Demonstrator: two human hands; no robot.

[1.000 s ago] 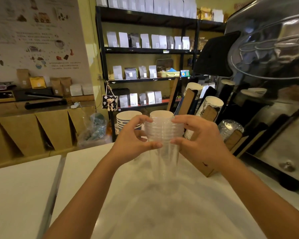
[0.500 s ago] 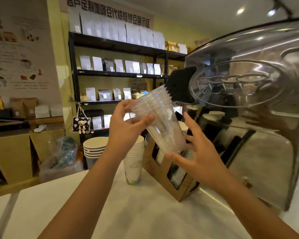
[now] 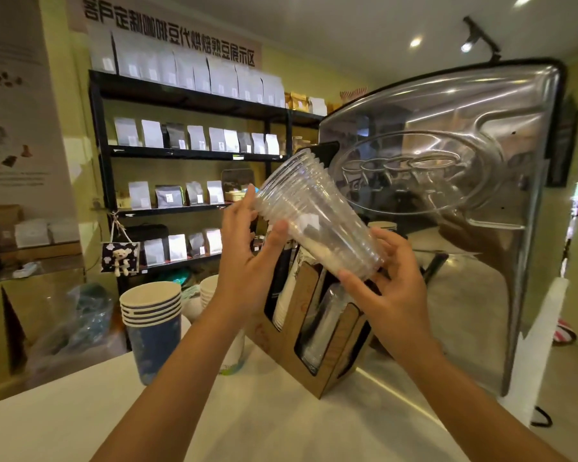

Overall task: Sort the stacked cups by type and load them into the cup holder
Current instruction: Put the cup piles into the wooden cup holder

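A stack of clear plastic cups [image 3: 317,215] is tilted in the air, rims up and left, bases down and right. My left hand [image 3: 247,255] grips it near the rims. My right hand [image 3: 391,281] cups its base end with fingers spread around it. Right below stands the brown cardboard cup holder [image 3: 327,345]; its slots hold clear cups [image 3: 324,325], white paper cups [image 3: 282,305] and a dark stack. A stack of blue paper cups [image 3: 152,325] stands on the white counter at left, and a white paper cup stack [image 3: 209,291] shows behind my left forearm.
A big shiny steel machine [image 3: 447,211] stands on the counter right of the holder. Black shelves [image 3: 194,151] with bagged goods fill the back wall. A plastic bag [image 3: 80,321] lies beyond the counter [image 3: 80,411] at left.
The clear stack went from upright on the counter between both hands to lifted and tilted over the holder. My view swung up and right, bringing holder and machine closer.
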